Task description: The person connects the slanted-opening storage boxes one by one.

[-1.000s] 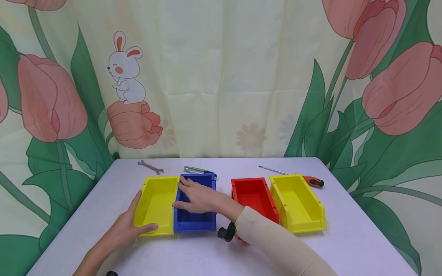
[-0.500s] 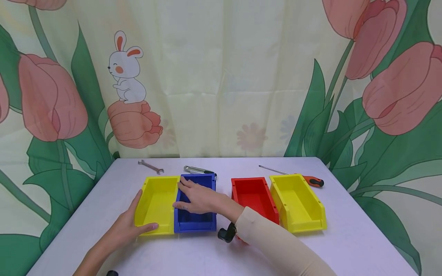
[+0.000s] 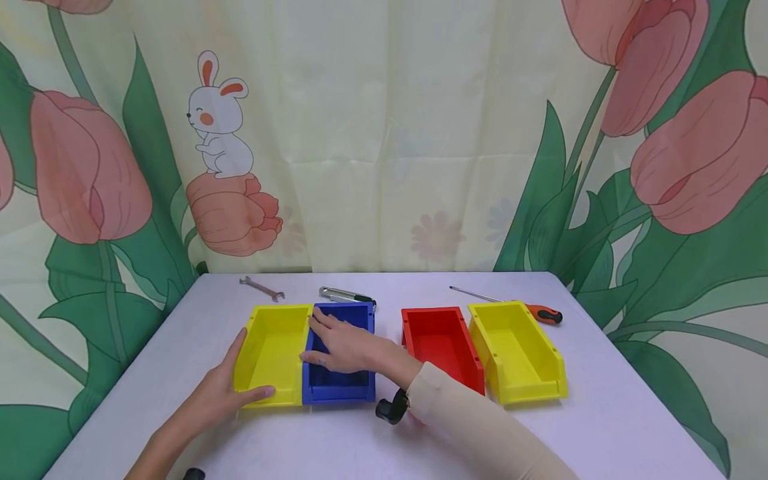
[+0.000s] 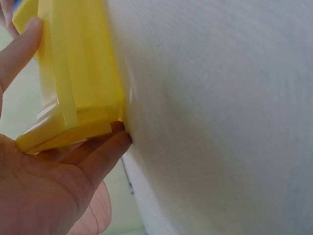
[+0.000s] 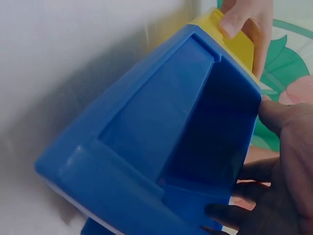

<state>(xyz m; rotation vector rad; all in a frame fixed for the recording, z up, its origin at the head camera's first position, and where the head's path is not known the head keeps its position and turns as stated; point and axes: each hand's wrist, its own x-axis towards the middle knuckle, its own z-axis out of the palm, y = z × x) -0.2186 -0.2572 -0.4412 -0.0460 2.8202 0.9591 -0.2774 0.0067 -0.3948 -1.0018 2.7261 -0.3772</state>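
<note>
Left hand (image 3: 219,395) grips the left yellow bin (image 3: 273,353) at its near left corner, thumb across the low front lip, fingers up the outer left wall; the left wrist view shows the palm cupped under that corner, fingers bent round it. This bin sits left of centre on the tabletop (image 3: 606,427), its right wall touching the blue bin (image 3: 339,387). Right hand (image 3: 345,347) lies over the blue bin, fingers reaching across to the shared wall, thumb curled down on the bin's left rim; the right wrist view shows fingers hooked over the rim, so the grip is clamped on it. A wrench (image 3: 261,289) lies near the far edge behind the yellow bin, pliers (image 3: 347,295) just behind the blue one. Right of centre, a red bin (image 3: 441,343) and a second yellow bin (image 3: 516,350) stand side by side. A screwdriver (image 3: 510,305) lies behind them.
</note>
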